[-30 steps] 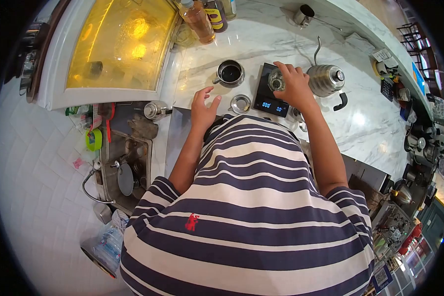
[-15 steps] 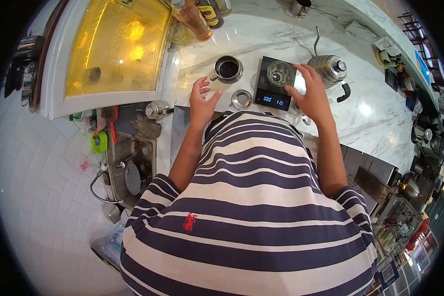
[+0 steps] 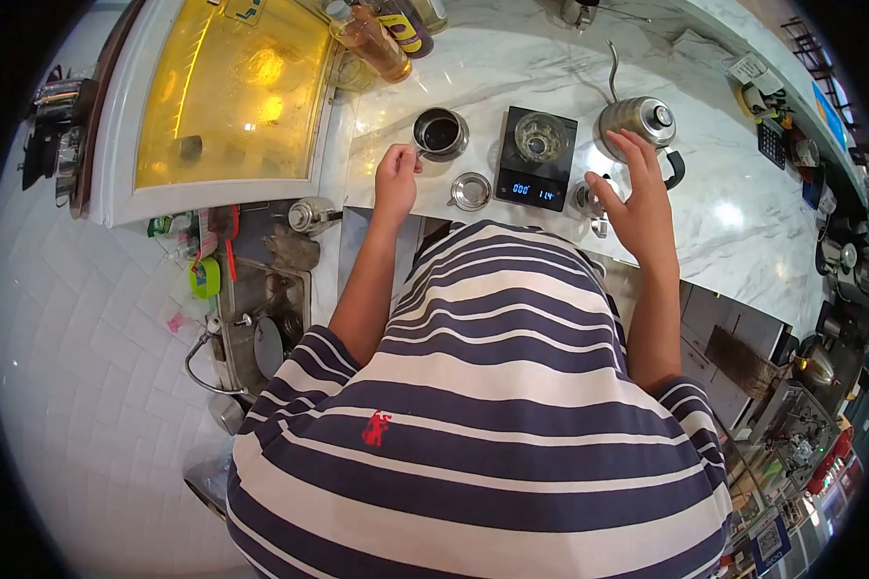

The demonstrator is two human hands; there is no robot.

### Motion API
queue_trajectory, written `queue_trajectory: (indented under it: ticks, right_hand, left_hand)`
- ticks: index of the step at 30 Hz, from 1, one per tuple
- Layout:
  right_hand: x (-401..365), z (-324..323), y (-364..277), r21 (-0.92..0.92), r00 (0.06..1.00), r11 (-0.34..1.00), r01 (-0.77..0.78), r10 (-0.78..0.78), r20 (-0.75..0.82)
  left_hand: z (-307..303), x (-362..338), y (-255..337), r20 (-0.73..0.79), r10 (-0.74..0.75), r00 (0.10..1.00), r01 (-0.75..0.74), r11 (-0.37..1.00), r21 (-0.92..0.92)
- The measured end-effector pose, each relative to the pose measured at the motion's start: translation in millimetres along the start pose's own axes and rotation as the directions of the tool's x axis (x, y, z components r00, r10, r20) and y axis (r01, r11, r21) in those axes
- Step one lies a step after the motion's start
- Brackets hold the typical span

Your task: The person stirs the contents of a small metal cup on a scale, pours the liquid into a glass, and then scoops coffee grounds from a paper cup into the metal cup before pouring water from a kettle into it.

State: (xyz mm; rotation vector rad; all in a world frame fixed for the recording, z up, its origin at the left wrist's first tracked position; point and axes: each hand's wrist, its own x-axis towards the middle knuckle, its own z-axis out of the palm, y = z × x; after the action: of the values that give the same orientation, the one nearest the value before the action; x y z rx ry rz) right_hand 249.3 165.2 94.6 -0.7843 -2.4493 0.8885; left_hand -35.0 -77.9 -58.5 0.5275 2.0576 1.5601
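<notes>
My left hand point(image 3: 397, 183) is closed at the handle of a metal cup point(image 3: 441, 134) with dark contents, its fingers pinched on the handle. My right hand point(image 3: 637, 193) hangs with fingers apart and nothing in it, in front of the steel gooseneck kettle point(image 3: 639, 125). Between the hands lies a black scale point(image 3: 534, 174) with a lit blue display, bearing a clear glass point(image 3: 541, 138). A small round metal dish point(image 3: 471, 192) sits left of the scale. Close to my right hand's thumb is a small metal item point(image 3: 591, 205), partly hidden.
A yellow-lit glass-door cabinet point(image 3: 232, 96) stands at the left, with bottles point(image 3: 372, 41) beside it. Below it is a sink point(image 3: 266, 333) holding dishes. A calculator point(image 3: 771, 143) and other items line the right counter edge.
My left hand has closed at the cup's handle. My right hand has moved right, away from the glass on the scale. The last reading on the display went from 11.5 to 11.4.
</notes>
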Motion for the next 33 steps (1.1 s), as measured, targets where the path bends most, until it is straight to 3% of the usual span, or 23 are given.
queue_trajectory:
  ticks: [2,6,13,18,27,33]
  right_hand:
    - [-5.1,-0.4,-3.4,0.025,1.000,1.000,0.006,-0.006,0.003]
    - [-11.0,-6.1,-2.4,0.054,1.000,0.999,0.003,-0.004,0.005]
    - [-16.5,-17.2,8.8,0.098,0.999,0.994,-0.039,0.040,-0.009]
    - [-18.4,-20.9,16.8,0.095,0.999,0.995,-0.036,0.038,-0.015]
    - [-14.1,-19.1,30.6,0.126,0.998,0.991,-0.046,0.050,-0.027]
    - [-12.1,-16.9,40.6,0.160,0.996,0.985,-0.062,0.072,-0.058]
  left_hand:
    - [-6.2,3.6,1.2,0.078,-0.076,0.994,0.071,0.995,0.068]
    - [-7.6,4.1,20.0,0.104,-0.122,0.987,0.119,0.992,0.033]
    - [-4.7,-3.8,44.7,0.075,-0.132,0.988,0.137,0.988,-0.070]
    - [16.8,-9.4,69.4,0.081,-0.076,0.994,0.086,0.988,-0.131]
    - [72.5,-9.4,88.4,0.258,0.090,0.962,-0.063,0.992,-0.109]
    - [102.1,-9.5,90.5,0.331,0.114,0.937,-0.088,0.992,-0.091]
